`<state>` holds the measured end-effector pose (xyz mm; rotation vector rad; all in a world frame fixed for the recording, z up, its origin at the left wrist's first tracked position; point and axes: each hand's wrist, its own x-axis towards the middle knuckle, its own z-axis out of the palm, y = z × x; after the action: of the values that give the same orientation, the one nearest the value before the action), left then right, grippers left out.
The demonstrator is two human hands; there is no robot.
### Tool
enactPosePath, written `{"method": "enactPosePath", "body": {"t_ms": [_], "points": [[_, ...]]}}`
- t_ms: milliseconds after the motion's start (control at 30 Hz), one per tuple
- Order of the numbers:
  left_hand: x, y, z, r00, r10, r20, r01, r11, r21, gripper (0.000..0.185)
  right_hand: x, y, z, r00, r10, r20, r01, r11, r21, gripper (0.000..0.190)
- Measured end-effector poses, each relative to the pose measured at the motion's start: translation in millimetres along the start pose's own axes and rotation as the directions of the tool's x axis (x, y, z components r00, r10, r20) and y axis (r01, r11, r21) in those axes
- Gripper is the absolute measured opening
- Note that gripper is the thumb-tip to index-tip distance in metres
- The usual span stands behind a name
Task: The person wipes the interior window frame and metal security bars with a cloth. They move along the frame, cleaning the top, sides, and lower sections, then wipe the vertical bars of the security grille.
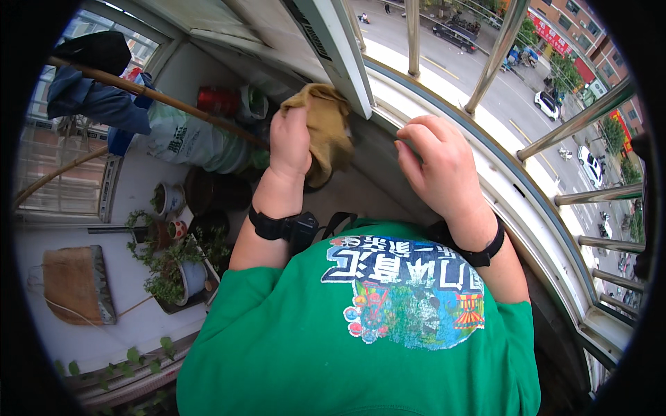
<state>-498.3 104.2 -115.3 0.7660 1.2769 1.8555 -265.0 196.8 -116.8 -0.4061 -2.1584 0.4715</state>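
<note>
My left hand (289, 141) grips a tan cloth (329, 132), which hangs in folds down past my fingers. Its lower end dangles above the floor, beside the end of a sliding window sash (341, 57). To the right, my right hand (442, 161) hovers by the white window track (398, 104) with loosely bent fingers and nothing in it. From this angle I cannot tell whether that hand touches the frame. Each wrist wears a black band, and the left one carries a small black device (303, 229).
Metal guard bars (499, 57) line the open window above a street. At left, a bamboo pole (171, 101) holds hanging clothes (93, 99). Behind it are stuffed plastic bags (192, 138) and a red container (218, 101). Potted plants (192, 281) and a woven mat (73, 285) also sit at left.
</note>
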Motion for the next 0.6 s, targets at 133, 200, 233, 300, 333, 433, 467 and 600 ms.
{"method": "enactPosePath", "body": {"t_ms": [133, 200, 233, 300, 333, 433, 467, 600], "points": [[-5.0, 11.9, -0.1, 0.867, -0.088, 0.490, 0.006, 0.986, 0.166, 0.036, 2.4, -6.1, -4.8, 0.998, -0.045, 0.051, 0.034, 0.981, 0.189, 0.023], [1.5, 13.4, 16.8, 0.765, -0.138, 0.629, 0.008, 0.979, 0.205, 0.035, 4.7, -11.2, -7.2, 0.994, -0.048, 0.098, 0.019, 0.960, 0.280, 0.041], [4.2, 13.2, 24.1, 0.718, -0.151, 0.679, 0.009, 0.978, 0.208, 0.036, 4.0, -11.6, -5.8, 0.997, -0.024, 0.068, 0.006, 0.969, 0.245, 0.042], [8.4, 12.0, 26.7, 0.684, -0.127, 0.719, 0.006, 0.986, 0.168, 0.036, 2.1, -11.8, -2.7, 1.000, 0.024, 0.008, -0.025, 0.984, 0.179, 0.046], [10.1, 11.4, 26.1, 0.667, -0.114, 0.737, 0.007, 0.989, 0.147, 0.036, 4.1, -13.8, -4.7, 1.000, 0.018, 0.009, -0.019, 0.991, 0.132, 0.048], [15.4, 7.1, 17.1, 0.623, -0.124, 0.772, 0.057, 0.992, 0.114, 0.037, 6.2, -17.5, 2.3, 1.000, -0.003, 0.006, 0.003, 1.000, 0.016, 0.049], [18.6, 4.1, 13.9, 0.606, -0.180, 0.775, 0.123, 0.984, 0.132, 0.039, 9.8, -22.1, 2.3, 1.000, -0.016, 0.010, 0.016, 1.000, 0.007, 0.046], [18.2, 9.8, 19.0, 0.514, -0.224, 0.828, 0.179, 0.972, 0.152, 0.046, 11.4, -23.0, 12.1, 0.997, 0.051, -0.059, -0.053, 0.998, -0.037, 0.037]]}}
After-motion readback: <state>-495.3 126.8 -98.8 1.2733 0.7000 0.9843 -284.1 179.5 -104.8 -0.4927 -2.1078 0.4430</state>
